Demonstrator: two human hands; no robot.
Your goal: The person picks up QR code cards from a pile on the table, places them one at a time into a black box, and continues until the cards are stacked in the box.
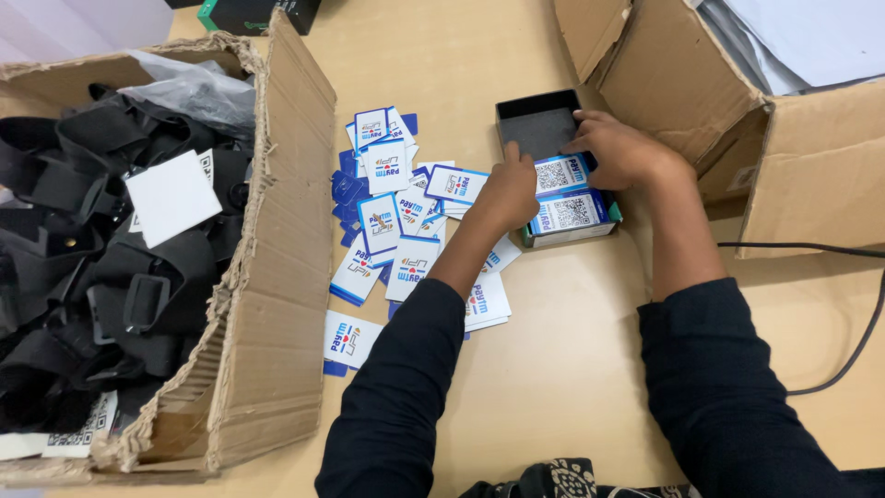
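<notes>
We looked down on a pale wooden counter (553,350) and both hands were busy at a small black tray-like box (539,124) near the far edge. The left hand (509,194) came in from the card side, fingers curled down on the near-left corner of a blue-and-white card (560,173) with a square code printed on it. The right hand (627,152) was spread over the far side of the same card, fingertips pressing its upper edge. Neither hand was closed in a fist; both were pinching and steadying that top card flat, and we judged they held it from two sides so it would sit square on what lay beneath.

Just below it sat a second coded card (572,214), apparently the top of a stack in a green-edged holder, touching the black box. That kept the cards at the hands and not loose.

To the left lay a scattered pile of blue-and-white cards (396,212), some face up, some overlapping, within easy reach of the left arm. Further left stood a torn cardboard box (286,231) stuffed with black straps (92,258) and a white square card (172,195). Another open cardboard box (728,101) stood at the right, just beside the right hand, and a black cable (857,341) ran across the counter's right edge.
</notes>
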